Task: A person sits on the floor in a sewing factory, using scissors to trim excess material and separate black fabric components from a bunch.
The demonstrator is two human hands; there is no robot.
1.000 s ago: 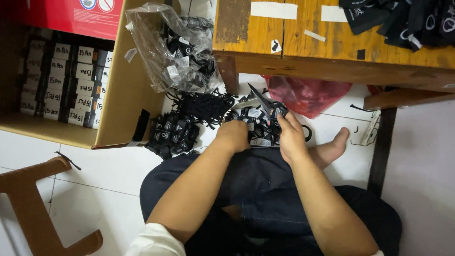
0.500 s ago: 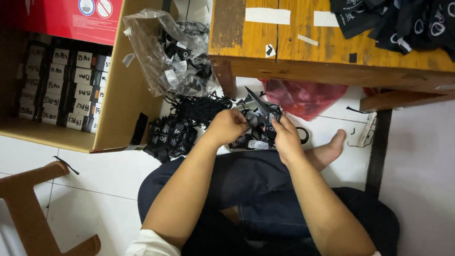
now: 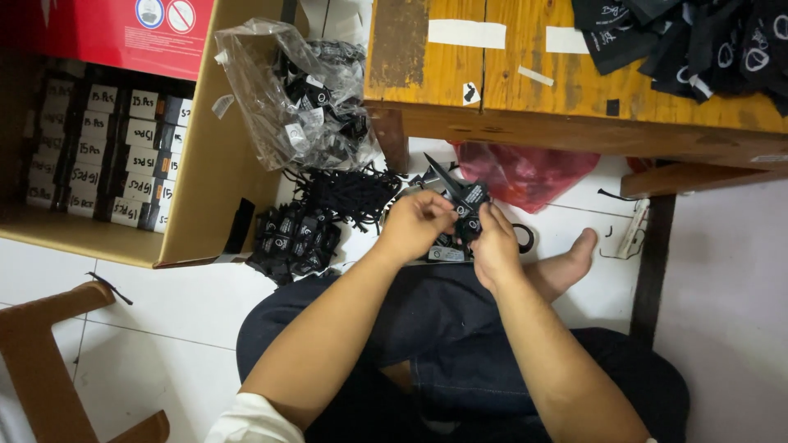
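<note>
White floor tiles (image 3: pixel 156 328) fill the lower left of the frame, and the person sits on them with legs folded, working low, just in front of a wooden table (image 3: pixel 509 90).

At the centre of the frame both hands meet on one small black tag (image 3: pixel 461 201) with a white mark and a pointed corner that sticks up to the left. The left hand (image 3: pixel 414 226) pinches it with thumb and curled fingers pressed together on its left side. The right hand (image 3: pixel 495 238) pinches its right side from below, fingers bent close. The tag is held up over the lap, probably so both hands can fold or sort it near the eyes.

Under the hands lies a small heap of similar tags (image 3: pixel 447 246); the number I cannot count. To the left is one pile of bundled tags (image 3: pixel 291 238), and above it one tangle of black strings (image 3: pixel 349 193). They lie within easy reach, it seems for this reason. One clear plastic bag (image 3: pixel 287 98) with more tags leans on one cardboard box (image 3: pixel 201 172), which stands open at the left with rows of small black packs (image 3: pixel 98 156) inside, too many to count exactly. One red bag (image 3: pixel 525 168) lies under the table. On the table, upper right, is one heap of black cloth (image 3: pixel 698 41). One bare foot (image 3: pixel 574 258) shows at the right, and one wooden stool (image 3: pixel 41 361) at the lower left.
</note>
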